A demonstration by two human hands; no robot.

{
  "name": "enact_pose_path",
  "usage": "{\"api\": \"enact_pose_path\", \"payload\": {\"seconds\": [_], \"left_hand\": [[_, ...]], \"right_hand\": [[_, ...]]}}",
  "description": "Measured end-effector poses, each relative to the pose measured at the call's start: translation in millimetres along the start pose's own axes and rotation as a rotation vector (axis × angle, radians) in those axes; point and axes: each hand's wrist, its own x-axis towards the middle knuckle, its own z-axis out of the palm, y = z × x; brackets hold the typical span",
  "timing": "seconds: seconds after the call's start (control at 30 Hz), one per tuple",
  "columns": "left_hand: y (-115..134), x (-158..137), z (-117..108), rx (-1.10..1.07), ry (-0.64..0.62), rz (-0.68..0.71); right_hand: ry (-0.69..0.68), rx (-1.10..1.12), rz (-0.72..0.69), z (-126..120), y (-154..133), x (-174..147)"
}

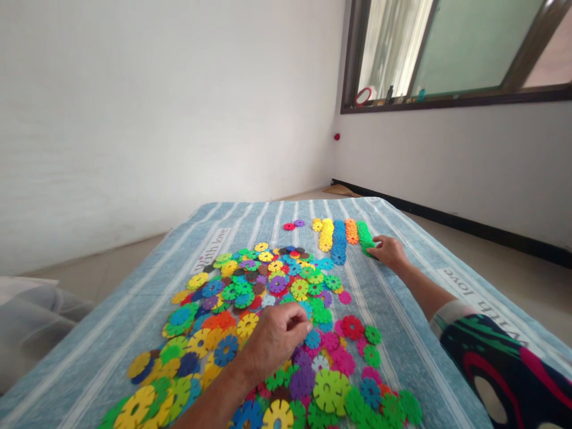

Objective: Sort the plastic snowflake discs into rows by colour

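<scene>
Over the middle of a big loose pile of notched plastic snowflake discs (300, 289) is my left hand (279, 330). Its fingers are curled in and the thumb is closed towards them; whatever they may hold is hidden. My right hand (389, 252) reaches to the far right, its fingers pinched at a green disc (370, 251) at the near end of a green row (363, 231). Beside that row lie overlapping rows of orange discs (351, 231), blue discs (339, 241) and yellow discs (326, 234).
A striped blue-and-white cloth (250, 223) covers the table. Near its far edge lie a red disc (289, 226) and a purple disc (299, 223), apart from the pile. White walls (179, 107) stand behind, with a window (465, 53) at the upper right.
</scene>
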Motion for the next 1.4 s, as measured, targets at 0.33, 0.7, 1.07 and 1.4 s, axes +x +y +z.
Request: {"api": "enact_pose_path", "payload": {"seconds": [0.33,0.7,1.07,1.4], "left_hand": [[0.6,0.4,0.0,-0.009,-0.007,0.002],[-4.1,-0.8,4.2,0.024,0.003,0.029],[0.1,-1.4,1.2,0.021,0.003,0.022],[1.6,-2.1,-8.1,0.009,0.043,0.02]], "right_hand": [[0.011,-0.085,-0.055,10.7,2.1,-6.8],[0.043,-0.107,-0.032,15.4,-0.7,-9.0],[0.054,-0.103,-0.02,16.5,-0.2,-9.1],[0.038,-0.063,0.011,9.4,1.4,-11.3]]}}
